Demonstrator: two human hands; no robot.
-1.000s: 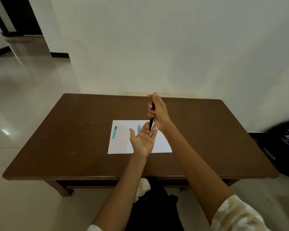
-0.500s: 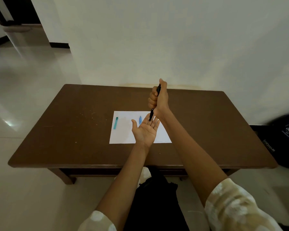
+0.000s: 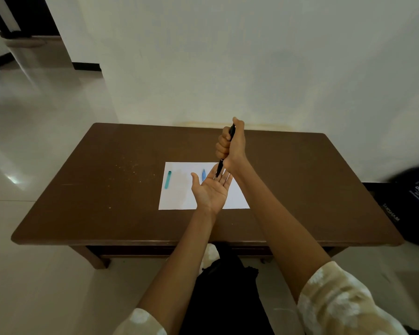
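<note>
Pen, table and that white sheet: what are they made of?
The pen looks like black plastic, dark and smooth, though metal cannot be ruled out. The table seems wood or wood veneer: brown, smooth, with a dull sheen and scuffs. The white sheet looks like matte paper, thin and flat.

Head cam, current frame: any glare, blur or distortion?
Head view: dim, flat light; glare patch on the floor at left; bag at the right edge is smeared; wide-angle slants the wall corner; right hand, pen and left hand are sharp.
</note>
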